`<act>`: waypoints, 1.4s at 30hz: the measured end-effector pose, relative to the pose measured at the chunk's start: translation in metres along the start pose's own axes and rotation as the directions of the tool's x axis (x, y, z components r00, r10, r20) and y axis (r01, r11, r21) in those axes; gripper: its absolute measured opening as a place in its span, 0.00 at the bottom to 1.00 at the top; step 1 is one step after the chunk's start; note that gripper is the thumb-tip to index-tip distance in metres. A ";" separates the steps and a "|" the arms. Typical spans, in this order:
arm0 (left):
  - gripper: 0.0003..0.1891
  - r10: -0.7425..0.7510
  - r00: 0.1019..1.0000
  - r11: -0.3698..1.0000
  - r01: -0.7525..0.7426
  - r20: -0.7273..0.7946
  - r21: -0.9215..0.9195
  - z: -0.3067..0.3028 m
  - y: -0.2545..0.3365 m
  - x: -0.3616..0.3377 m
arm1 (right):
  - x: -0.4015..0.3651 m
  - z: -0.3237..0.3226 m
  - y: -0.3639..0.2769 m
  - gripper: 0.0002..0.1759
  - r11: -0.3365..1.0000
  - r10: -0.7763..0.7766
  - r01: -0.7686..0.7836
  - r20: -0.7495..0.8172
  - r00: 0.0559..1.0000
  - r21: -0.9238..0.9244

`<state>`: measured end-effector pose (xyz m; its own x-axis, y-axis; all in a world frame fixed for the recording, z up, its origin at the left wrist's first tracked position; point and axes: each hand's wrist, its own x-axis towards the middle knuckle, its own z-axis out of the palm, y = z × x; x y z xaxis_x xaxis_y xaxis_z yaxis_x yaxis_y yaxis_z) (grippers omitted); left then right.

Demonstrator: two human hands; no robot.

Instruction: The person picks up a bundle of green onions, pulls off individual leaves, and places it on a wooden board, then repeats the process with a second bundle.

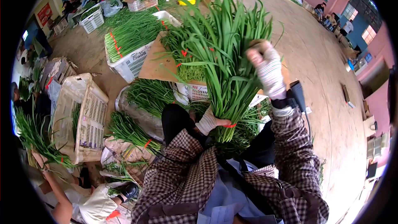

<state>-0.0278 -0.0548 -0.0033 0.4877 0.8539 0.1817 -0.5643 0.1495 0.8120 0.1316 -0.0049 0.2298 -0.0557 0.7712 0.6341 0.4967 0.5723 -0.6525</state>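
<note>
My left hand (210, 122), in a pale glove with bare fingertips, is closed round the lower part of a bunch of garlic chives (232, 62). The long flat leaves fan upward, and a red tie (230, 125) circles the stems beside my thumb. At the right edge of the leaves is my right hand (267, 66), in a striped glove. Its fingers are curled in and slightly blurred; whether a leaf is pinched in them is hidden. Behind the bunch, more tied greens (190, 73) lie on a brown board (157, 64).
A white crate (132, 64) of tied greens stands ahead, left of the board. An empty tilted crate (93, 116) is at the left. Loose greens (151, 95) lie by my knees. Another person's arm (58, 191) holds greens at lower left. Several people sit farther off.
</note>
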 end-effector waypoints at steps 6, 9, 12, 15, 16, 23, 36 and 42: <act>0.41 0.078 0.992 0.994 -0.070 -0.096 0.084 0.005 0.007 0.003 | -0.026 -0.065 -0.010 0.14 0.896 -0.225 0.007 0.439 0.870 0.445; 0.44 0.078 0.990 0.980 -0.054 -0.121 0.189 0.008 0.005 0.012 | -0.043 -0.053 -0.079 0.15 0.995 -0.066 0.094 0.836 0.545 0.017; 0.49 0.060 0.969 0.995 -0.039 -0.241 0.090 0.012 -0.002 0.013 | -0.042 -0.014 -0.093 0.15 0.693 -0.307 0.580 0.553 0.775 -0.428; 0.51 0.053 0.962 0.998 -0.056 -0.270 -0.004 0.018 -0.006 0.015 | -0.021 0.028 -0.094 0.12 0.312 -0.487 0.717 0.543 0.684 -0.623; 0.52 0.038 0.966 0.999 -0.042 -0.256 -0.008 0.016 -0.008 0.016 | -0.022 0.027 -0.091 0.14 0.306 -0.486 0.725 0.554 0.676 -0.617; 0.51 -0.059 0.976 0.956 -0.005 -0.209 -0.293 0.003 -0.024 0.018 | 0.029 0.040 -0.061 0.11 0.147 -0.346 0.718 0.645 0.682 -0.680; 0.35 0.029 0.994 0.999 -0.033 -0.107 -0.036 0.002 0.003 0.006 | -0.013 -0.063 -0.043 0.18 0.751 -0.573 -0.036 0.679 0.459 0.659; 0.31 -0.049 0.998 0.999 0.049 -0.038 -0.004 0.005 0.021 0.001 | -0.064 -0.050 -0.038 0.11 0.853 -0.157 0.370 0.496 0.854 -0.367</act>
<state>-0.0358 -0.0529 0.0163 0.4891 0.8639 0.1202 -0.5422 0.1932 0.8178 0.1594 -0.0899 0.2352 -0.5552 0.7067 0.4385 0.7210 0.6718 -0.1698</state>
